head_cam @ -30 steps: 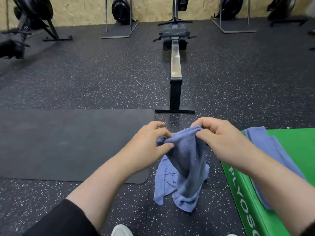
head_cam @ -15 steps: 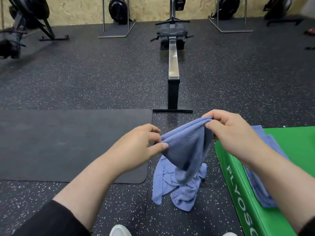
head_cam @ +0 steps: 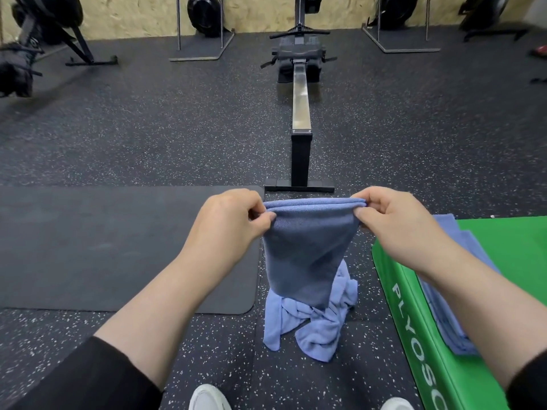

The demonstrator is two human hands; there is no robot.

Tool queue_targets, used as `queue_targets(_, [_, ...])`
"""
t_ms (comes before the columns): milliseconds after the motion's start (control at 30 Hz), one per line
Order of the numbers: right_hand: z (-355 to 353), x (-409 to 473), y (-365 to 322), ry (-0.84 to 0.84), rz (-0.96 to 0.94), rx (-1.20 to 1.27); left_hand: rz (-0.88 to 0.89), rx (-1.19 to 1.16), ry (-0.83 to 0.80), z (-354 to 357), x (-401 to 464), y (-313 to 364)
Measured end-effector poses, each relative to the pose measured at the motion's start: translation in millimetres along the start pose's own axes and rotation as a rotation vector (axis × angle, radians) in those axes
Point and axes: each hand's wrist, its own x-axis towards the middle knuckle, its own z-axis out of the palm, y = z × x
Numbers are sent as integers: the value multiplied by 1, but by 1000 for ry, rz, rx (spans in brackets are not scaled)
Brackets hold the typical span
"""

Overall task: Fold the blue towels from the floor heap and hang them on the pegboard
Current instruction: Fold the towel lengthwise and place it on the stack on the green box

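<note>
A blue towel [head_cam: 305, 250] hangs doubled in front of me, its top edge stretched level between both hands. My left hand [head_cam: 228, 223] pinches the left top corner and my right hand [head_cam: 393, 220] pinches the right one. Below it the heap of blue towels [head_cam: 313, 329] lies crumpled on the speckled floor. Another blue towel [head_cam: 453, 309] lies flat on the green plyo box [head_cam: 509, 261] at my right, partly hidden by my right forearm. No pegboard is in view.
A dark exercise mat [head_cam: 118, 247] lies on the floor at left. A rowing machine [head_cam: 300, 108] runs straight ahead, its foot just beyond the towel. Other machines and stands line the far wall. My white shoes [head_cam: 207, 398] show at the bottom edge.
My hands have moved apart and lifted, pulling the towel's top edge from a bunched fold into a straight, level line. The towel has come up off the heap.
</note>
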Motion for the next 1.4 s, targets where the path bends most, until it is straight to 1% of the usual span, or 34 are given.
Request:
queue_targets(133, [0, 0, -4, 26, -100, 32, -45, -106, 33, -2, 0, -2])
queue_targets(233, [0, -2, -8, 10, -157, -2, -32, -156, -18, -4, 0, 0])
queue_targets(300, [0, -4, -10, 20, -180, -70, -4, -135, -35, -4, -1, 0])
queue_targets(367, [0, -4, -12, 40, -176, -101, 48, -67, -44, -3, 1, -1])
queue_targets(433, [3, -5, -12, 49, -166, -78, 98, -46, -83, -3, 1, -1])
queue_targets(500, [6, -4, -7, 43, -159, -50, 96, -67, -101, -5, 0, 0])
queue_targets(600, [8, -4, -8, 30, -127, 14, 50, -102, -81, -9, -1, 4])
queue_targets(667, [6, -5, -15, 23, -143, 6, 26, -125, -89, -13, -3, 8])
queue_targets(733, [5, -8, -21, 18, -162, -5, 24, -185, -133, -17, -5, 13])
queue_targets(800, [5, -9, -23, 20, -173, 7, 28, -222, -225, -17, -7, 15])
queue_targets(867, [7, -10, -26, 6, -177, 15, 46, -158, -292, -13, -8, 17])
queue_targets(900, [8, -10, -27, -1, -172, 12, 53, -117, -284, -10, -8, 18])
queue_targets(1000, [10, -9, -23, 16, -171, -18, -23, -58, -263, 1, -8, 21])
queue_targets(1100, [13, -9, -21, 44, -168, -48, -133, -143, -294, 7, -10, 31])
queue_targets(1167, [14, -9, -21, 36, -166, -74, -127, -100, -321, 10, -14, 39])
queue_targets(1267, [15, -9, -21, 27, -178, -125, -106, 5, -277, 15, -10, 43])
queue_targets(1333, [15, -8, -20, 29, -181, -172, -190, -52, -303, 16, -4, 41])
queue_targets(1400, [16, -8, -19, 10, -181, -239, -304, -213, -341, 15, -1, 42])
